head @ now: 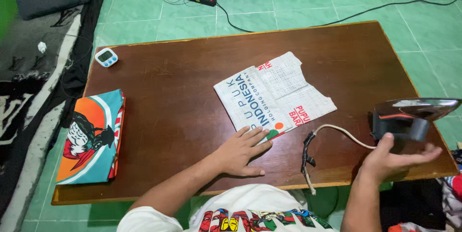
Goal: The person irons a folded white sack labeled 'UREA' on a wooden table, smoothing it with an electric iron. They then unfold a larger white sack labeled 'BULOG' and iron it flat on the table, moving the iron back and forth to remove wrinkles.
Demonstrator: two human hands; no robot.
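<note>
Folded white sack cloth lies mid-table; left hand rests flat, fingers spread, on its 7 o'clock corner. Right hand, open, seemingly touches the iron at 3 o'clock.

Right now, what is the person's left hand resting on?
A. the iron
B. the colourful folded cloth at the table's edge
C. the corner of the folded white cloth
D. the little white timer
C: the left hand lies flat with its fingertips on the near corner of the folded white cloth, far from the timer and the colourful cloth.
</note>
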